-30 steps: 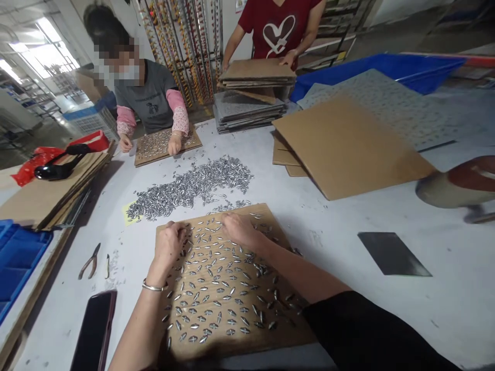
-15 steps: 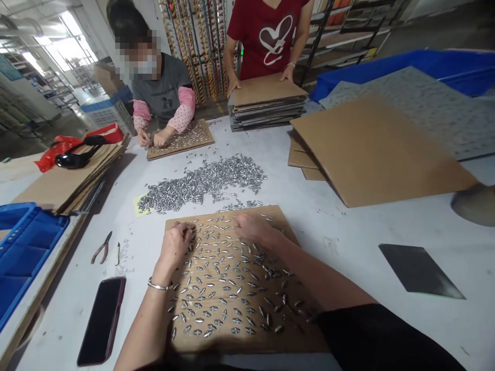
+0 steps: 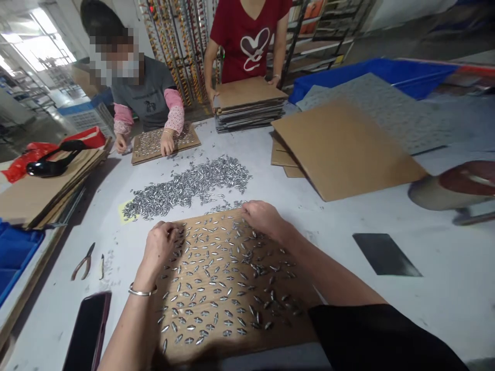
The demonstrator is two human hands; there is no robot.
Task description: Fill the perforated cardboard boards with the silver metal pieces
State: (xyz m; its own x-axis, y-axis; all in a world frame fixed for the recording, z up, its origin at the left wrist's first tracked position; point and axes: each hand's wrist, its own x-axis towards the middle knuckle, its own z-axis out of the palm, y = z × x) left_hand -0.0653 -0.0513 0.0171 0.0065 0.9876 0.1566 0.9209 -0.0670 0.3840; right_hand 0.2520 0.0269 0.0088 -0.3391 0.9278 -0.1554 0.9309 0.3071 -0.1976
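Note:
A cardboard sheet lies before me, covered with rows of small silvery metal pieces, pointed at both ends. My left hand rests over its far left corner, thumb and fingers pinched together; whatever they hold is hidden. At the far edge, right of the middle, my right hand has its fingers curled and closed beside a few loose pieces. What sits in those fingertips does not show. Just beyond the sheet spreads a long heap of the same metal pieces.
Pliers and a phone lie at left. A dark flat plate and a large cardboard sheet are at right. Across the table, one person works over another filled board; another holds stacked cardboard.
My right hand has moved away from me, from over the pieces to the sheet's far edge. My left hand stays at the corner. The seated co-worker's hands have moved apart. The view has swung right.

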